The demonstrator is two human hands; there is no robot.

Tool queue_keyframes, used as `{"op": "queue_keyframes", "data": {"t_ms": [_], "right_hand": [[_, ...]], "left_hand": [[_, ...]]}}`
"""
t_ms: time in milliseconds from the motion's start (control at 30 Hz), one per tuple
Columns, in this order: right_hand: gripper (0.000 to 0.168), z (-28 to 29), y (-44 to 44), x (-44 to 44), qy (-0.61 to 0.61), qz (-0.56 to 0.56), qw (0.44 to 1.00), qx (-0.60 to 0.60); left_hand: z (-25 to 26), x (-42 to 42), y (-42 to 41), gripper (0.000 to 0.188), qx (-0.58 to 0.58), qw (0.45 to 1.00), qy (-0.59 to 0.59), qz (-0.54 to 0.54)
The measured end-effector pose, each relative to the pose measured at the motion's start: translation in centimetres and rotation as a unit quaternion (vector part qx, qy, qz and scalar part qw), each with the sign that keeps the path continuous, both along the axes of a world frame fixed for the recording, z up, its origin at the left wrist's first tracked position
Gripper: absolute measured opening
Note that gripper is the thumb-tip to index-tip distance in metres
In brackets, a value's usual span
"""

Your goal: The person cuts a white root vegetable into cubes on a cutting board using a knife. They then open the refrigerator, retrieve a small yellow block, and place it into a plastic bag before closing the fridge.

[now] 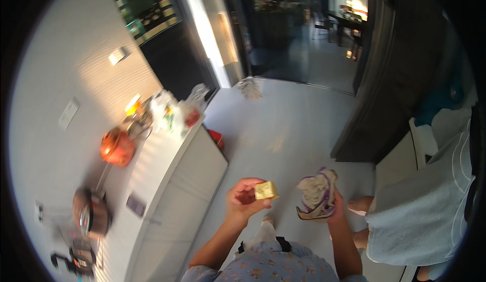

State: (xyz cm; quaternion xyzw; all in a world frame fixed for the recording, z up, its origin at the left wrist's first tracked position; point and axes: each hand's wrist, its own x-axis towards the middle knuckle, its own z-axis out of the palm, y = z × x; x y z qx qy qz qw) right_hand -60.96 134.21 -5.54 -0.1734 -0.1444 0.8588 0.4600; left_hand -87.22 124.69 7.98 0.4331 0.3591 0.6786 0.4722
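My left hand [245,198] grips a small block [265,190] with a shiny gold surface, held between thumb and fingers. To its right, my right hand [336,206] holds a crumpled beige cloth [318,193] with purple and dark edging. Both hands are raised above the grey floor, apart from each other. The fingers under the cloth are mostly hidden.
A white counter [152,175] on the left carries a rice cooker [91,212], an orange-red pot [117,147], a phone [135,205] and plastic bags [169,111]. Another person [417,206] stands close on my right. A mop head [250,88] rests by the glass door [281,35].
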Motion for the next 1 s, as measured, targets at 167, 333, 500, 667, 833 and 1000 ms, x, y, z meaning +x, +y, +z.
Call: {"op": "queue_keyframes", "data": {"t_ms": [167,333,500,667,833,1000], "right_hand": [[0.042,2.3,8.8,-5.4,0.002,0.009,0.997,-0.071],[0.045,1.9,16.1,-5.4,0.052,-0.015,0.995,-0.078],[0.047,-2.1,27.0,-6.4,-0.031,-0.074,0.989,-0.126],[0.035,-1.2,41.3,-8.4,-0.309,-0.025,0.951,-0.012],[0.033,1.2,55.0,-11.1,-0.496,0.175,0.849,0.059],[0.036,3.0,65.4,-10.2,-0.718,0.148,0.64,0.228]], "left_hand": [[1.3,-5.2,11.5,0.037,-0.049,0.996,-0.057,-0.054],[1.0,-6.3,22.8,0.039,-0.072,0.987,-0.07,-0.125],[2.6,-5.6,34.5,0.043,-0.043,0.967,-0.106,-0.229],[6.9,-3.6,46.7,0.051,0.04,0.948,-0.014,-0.316],[11.4,-2.4,57.4,0.054,0.066,0.905,-0.058,-0.416],[10.9,-1.4,70.6,0.052,0.108,0.848,-0.041,-0.517]]}}
